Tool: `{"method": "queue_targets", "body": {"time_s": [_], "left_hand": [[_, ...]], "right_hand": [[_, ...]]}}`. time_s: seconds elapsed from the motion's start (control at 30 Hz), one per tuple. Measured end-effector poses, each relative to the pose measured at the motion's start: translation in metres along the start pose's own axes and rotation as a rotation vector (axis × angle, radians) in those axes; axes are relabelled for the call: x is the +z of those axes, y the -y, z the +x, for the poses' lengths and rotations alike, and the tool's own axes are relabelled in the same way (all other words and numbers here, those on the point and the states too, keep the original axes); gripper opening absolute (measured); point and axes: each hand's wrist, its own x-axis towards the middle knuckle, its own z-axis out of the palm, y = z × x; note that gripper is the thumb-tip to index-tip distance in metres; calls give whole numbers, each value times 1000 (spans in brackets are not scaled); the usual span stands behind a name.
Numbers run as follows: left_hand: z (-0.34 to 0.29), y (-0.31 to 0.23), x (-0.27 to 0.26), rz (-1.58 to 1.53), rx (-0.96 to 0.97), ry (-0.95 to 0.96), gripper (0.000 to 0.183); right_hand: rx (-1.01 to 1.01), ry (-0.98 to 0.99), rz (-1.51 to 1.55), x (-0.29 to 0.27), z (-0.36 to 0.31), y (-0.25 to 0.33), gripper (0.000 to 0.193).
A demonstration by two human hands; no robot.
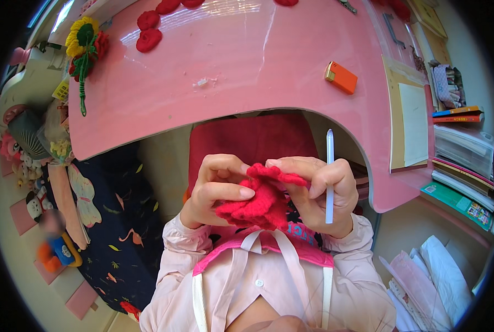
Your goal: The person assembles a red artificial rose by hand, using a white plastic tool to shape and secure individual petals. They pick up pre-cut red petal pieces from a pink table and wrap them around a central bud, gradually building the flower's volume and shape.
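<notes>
Both my hands hold a red crocheted piece [260, 202] close to my chest, below the curved edge of a pink desk [247, 61]. My left hand [216, 185] pinches its left side between thumb and fingers. My right hand [321, 188] grips the ruffled top edge and also holds a pale crochet hook [330, 177] upright against the palm. A red yarn strand cannot be made out.
On the desk lie an orange lighter-shaped box [341, 77], several red crocheted petals [149, 33] at the far edge and a yellow crocheted sunflower [84, 41] at the left. Books [459, 114] fill shelves at the right. Soft toys [56, 246] sit at the left.
</notes>
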Motion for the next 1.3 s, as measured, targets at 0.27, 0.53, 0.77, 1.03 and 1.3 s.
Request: {"method": "queue_targets", "body": {"time_s": [0.27,0.53,0.77,1.03,1.3], "left_hand": [[7,-1,-2,-33,-48,19,65],[-1,6,2,-153,-11,16,60],[8,0,-2,-77,-38,43,65],[12,0,-3,-61,-45,50,79],[23,-3,15,52,-12,-27,98]], "right_hand": [[-59,34,-56,2,5,1,30],[-86,10,-117,1,4,1,32],[-47,61,52,0,-3,3,33],[-14,25,70,6,-7,1,36],[-169,-55,-51,9,5,-11,33]]}}
